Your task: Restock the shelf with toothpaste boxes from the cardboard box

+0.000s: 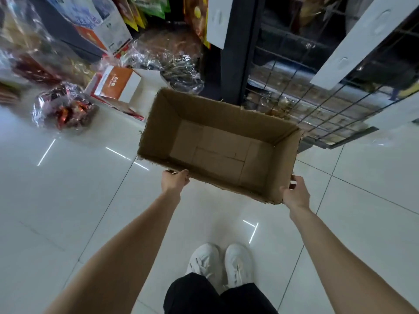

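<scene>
I am holding the cardboard box (217, 146) out in front of me with both arms stretched forward, above the pale tiled floor (68, 200). My left hand (174, 180) is gripping the near long wall of the box close to its left corner, fingers curled over the torn top edge. My right hand (295, 192) is grasping the near right corner, thumb lying along the inside edge and the fingers wrapping round the outer side. Both grips are clenched on the cardboard.

The box is lying open at the top and is tilting slightly, its far end pointing toward the wire shelf (317, 105). I am looking straight down into it, and only the folded bottom flaps are showing inside. Its rim is looking ragged, with frayed bits along the near edge.

The wire shelf is standing just beyond the far right corner of the box, beside a dark upright post (238, 53); what is lying on it is too blurred to tell. White price-tag strips (362, 41) are hanging across the upper right.

To the left, on the floor, a cellophane-wrapped bundle (65, 107) is sitting near an orange and white carton (118, 85). More wrapped goods are stacked behind them.

Below, my white shoes (222, 264) and black trousers (204, 295) are showing between my forearms.
</scene>
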`<action>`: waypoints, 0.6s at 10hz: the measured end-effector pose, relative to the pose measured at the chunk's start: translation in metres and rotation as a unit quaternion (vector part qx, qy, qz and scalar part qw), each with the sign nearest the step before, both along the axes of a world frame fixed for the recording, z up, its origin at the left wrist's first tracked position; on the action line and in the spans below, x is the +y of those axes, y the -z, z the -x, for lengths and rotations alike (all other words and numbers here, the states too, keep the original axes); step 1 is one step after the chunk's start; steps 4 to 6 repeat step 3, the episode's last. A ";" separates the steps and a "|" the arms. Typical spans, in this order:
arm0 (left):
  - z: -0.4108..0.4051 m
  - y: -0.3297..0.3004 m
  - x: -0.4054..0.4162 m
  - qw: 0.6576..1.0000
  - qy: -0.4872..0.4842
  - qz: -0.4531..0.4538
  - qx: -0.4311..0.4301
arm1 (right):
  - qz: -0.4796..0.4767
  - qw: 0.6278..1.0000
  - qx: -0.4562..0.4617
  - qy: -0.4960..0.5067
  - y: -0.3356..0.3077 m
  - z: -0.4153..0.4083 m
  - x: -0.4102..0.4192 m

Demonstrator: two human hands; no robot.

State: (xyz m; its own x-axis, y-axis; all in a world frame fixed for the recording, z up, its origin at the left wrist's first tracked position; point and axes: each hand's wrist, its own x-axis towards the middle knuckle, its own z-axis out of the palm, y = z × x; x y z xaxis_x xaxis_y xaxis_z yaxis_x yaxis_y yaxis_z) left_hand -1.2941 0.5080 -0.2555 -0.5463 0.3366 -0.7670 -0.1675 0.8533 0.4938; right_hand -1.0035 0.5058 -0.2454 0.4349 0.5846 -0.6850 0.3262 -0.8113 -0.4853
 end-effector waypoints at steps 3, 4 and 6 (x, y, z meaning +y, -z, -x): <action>-0.018 -0.072 0.027 0.995 0.056 0.031 -0.076 | -0.027 0.998 0.045 -0.032 -0.042 -0.006 0.006; -0.018 -0.072 0.027 0.995 0.056 0.031 -0.076 | -0.027 0.998 0.045 -0.032 -0.042 -0.006 0.006; -0.018 -0.072 0.027 0.995 0.056 0.031 -0.076 | -0.027 0.998 0.045 -0.032 -0.042 -0.006 0.006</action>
